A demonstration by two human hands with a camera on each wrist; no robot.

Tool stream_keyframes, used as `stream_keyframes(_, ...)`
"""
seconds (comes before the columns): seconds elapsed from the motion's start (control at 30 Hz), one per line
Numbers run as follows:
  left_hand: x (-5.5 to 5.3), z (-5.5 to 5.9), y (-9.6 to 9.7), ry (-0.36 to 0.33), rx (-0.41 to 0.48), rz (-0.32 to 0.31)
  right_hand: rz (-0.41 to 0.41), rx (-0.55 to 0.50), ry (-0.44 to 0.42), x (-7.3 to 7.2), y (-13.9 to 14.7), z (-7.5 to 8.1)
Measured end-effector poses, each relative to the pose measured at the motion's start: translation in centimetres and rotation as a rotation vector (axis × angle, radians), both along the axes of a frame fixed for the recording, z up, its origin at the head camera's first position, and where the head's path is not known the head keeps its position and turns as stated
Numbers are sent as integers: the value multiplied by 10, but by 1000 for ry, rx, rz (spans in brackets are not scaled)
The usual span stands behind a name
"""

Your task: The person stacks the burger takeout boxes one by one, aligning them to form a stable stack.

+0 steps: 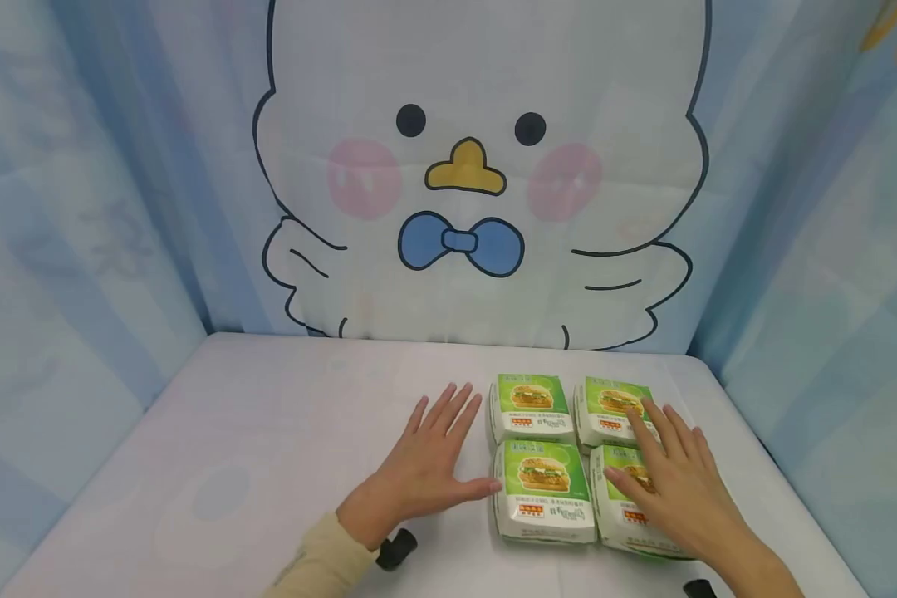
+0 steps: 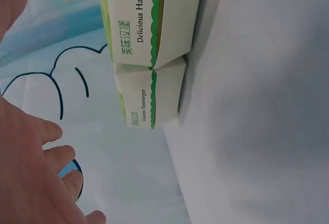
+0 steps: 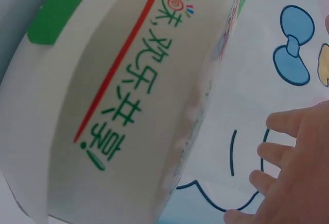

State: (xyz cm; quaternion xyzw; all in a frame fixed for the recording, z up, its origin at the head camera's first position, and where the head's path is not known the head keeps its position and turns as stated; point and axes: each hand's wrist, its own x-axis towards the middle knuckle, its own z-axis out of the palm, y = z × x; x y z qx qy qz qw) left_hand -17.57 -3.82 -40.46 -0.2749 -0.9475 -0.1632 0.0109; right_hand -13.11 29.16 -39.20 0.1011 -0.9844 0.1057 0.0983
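Several white-and-green hamburger boxes lie close together in two rows on the table. My left hand [image 1: 429, 465] has its fingers spread just left of the group, the thumb tip right at the left edge of the front left box [image 1: 544, 490]. Over the right-hand pair hovers my right hand [image 1: 680, 482], fingers apart. It overlaps the front right box [image 1: 609, 511] and a corner of the back right box [image 1: 601, 399]. Behind the front left one sits the back left box [image 1: 531, 407]. In the right wrist view a box side [image 3: 128, 95] with green lettering fills the left part.
The boxes stand on a white-covered table [image 1: 284, 432]. Behind it hangs a curtain [image 1: 463, 299] with a cartoon bird, and blue-white curtains [image 1: 67, 249] close in both sides. Black wrist pieces show at the left wrist [image 1: 396, 550] and right wrist [image 1: 698, 588].
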Motion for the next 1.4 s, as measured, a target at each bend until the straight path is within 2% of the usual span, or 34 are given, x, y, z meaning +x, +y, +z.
stream_keyframes(0.23, 3, -3, 15, -14, 30, -56, -3, -26, -24, 3, 5, -5)
stream_keyframes(0.37, 5, -8, 24, -51, 65, -98, 1, -45, -34, 5, 9, -10)
stream_keyframes(0.47, 8, -13, 28, -51, 76, -128, 1, -52, -36, 7, 12, -15)
stream_keyframes(0.77, 12, -26, 36, 32, 46, -180, -10, -80, -68, 17, 14, -33)
stream_keyframes(1.03, 15, -34, 39, 143, 34, -201, -6, -125, -79, 22, 17, -36)
stream_keyframes(1.23, 15, -36, 38, 139, 62, -202, 30, -133, -67, 28, 25, -40)
stream_keyframes(1.4, 16, -34, 33, 94, 95, -214, 45, -132, -63, 31, 29, -46)
